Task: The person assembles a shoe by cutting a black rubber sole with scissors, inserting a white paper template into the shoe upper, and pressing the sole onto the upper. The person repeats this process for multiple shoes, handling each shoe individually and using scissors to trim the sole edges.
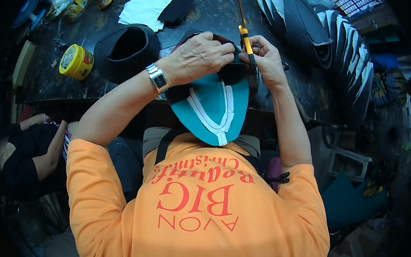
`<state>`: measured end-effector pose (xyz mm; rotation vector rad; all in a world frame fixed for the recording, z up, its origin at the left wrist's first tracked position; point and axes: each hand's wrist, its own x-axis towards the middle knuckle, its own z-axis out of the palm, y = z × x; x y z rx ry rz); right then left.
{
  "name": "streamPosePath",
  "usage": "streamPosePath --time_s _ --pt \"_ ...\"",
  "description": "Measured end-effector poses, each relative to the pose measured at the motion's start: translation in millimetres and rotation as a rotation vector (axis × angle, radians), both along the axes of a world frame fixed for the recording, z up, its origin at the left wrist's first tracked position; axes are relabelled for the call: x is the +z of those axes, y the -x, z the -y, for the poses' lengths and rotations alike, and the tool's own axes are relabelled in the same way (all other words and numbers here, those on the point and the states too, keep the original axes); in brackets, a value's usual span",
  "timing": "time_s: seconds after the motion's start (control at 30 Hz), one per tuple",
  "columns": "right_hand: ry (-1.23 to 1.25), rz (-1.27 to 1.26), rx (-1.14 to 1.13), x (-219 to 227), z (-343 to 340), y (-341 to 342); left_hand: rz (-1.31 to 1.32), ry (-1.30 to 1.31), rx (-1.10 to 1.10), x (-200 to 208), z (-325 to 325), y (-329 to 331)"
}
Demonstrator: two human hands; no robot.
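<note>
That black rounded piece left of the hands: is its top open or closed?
Open: the black piece shows a rounded rim around a dark hollow.

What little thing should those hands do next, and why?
Perhaps the left hand should steady the curved teal piece with white V-shaped strips, because that hand is at its far end and the right hand is at the slim yellow-and-black tool.
</note>
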<state>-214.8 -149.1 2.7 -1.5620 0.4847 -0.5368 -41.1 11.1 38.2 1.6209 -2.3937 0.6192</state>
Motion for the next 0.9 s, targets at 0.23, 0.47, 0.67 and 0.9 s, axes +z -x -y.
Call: streamPosePath --time_s 0.23,0.47,0.67,0.9 --pt "0.232 -0.083 -0.115 2 2 -6 -0.314 -0.301 0.029 1 7 -1" --pt "0.156 -0.160 0.028 5 1 13 -0.249 -0.340 0.009 -1 14 14" --pt "0.318 -0.227 -0.115 -1 12 6 -0.364 -0.419 0.001 5 18 18" --pt "0.062 -0.276 -0.104 6 -9 32 -0.457 -0.441 0.032 3 21 25"
